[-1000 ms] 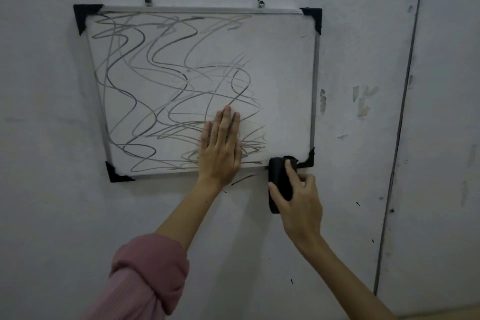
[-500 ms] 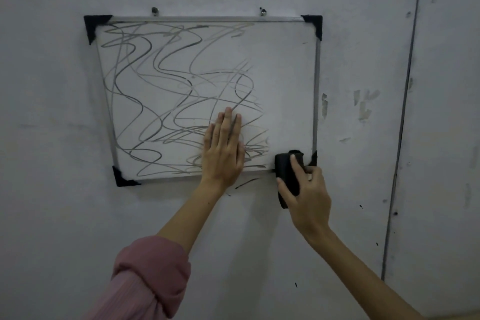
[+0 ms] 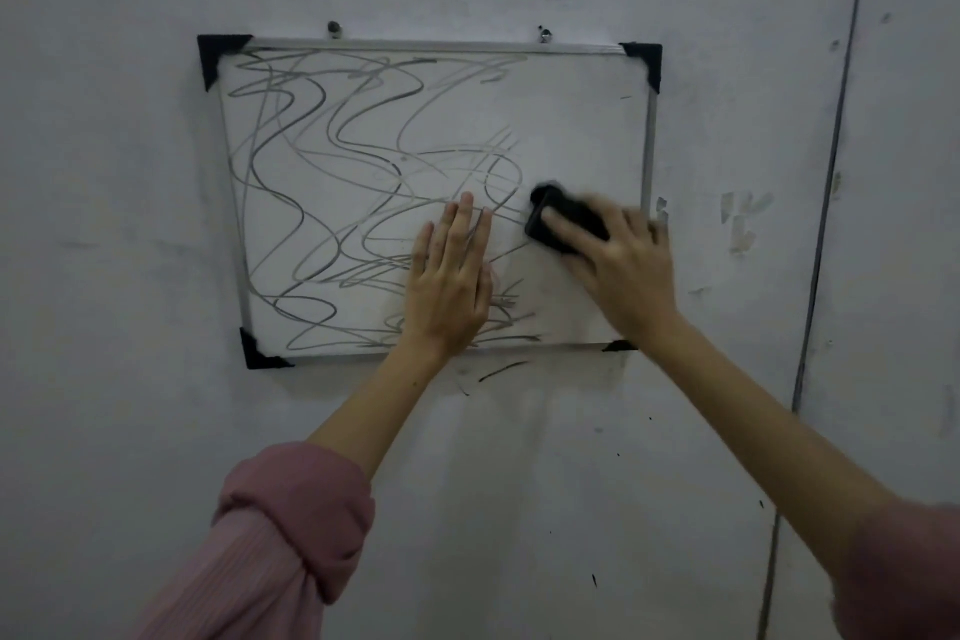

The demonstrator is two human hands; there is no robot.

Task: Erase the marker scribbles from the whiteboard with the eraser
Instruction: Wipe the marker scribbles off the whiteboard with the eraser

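A small whiteboard (image 3: 587, 120) with black corner caps hangs on a grey wall. Dark marker scribbles (image 3: 332, 182) cover its left and middle; the right strip is mostly white. My left hand (image 3: 449, 281) lies flat on the board's lower middle, fingers together and pointing up. My right hand (image 3: 623, 265) grips a black eraser (image 3: 563, 218) and presses it on the board at the right middle, just right of my left fingertips. The right hand and eraser are motion-blurred.
The grey wall (image 3: 467, 457) carries a stray marker stroke (image 3: 501, 370) just under the board and small black specks lower down. Two nails (image 3: 544, 34) hold the board's top. A vertical seam (image 3: 826, 203) runs down the wall at right, beside peeled paint patches (image 3: 743, 224).
My right hand has carried the eraser up from the board's bottom right corner onto the right middle of the surface. My left hand stays flat in place. The view has shifted slightly.
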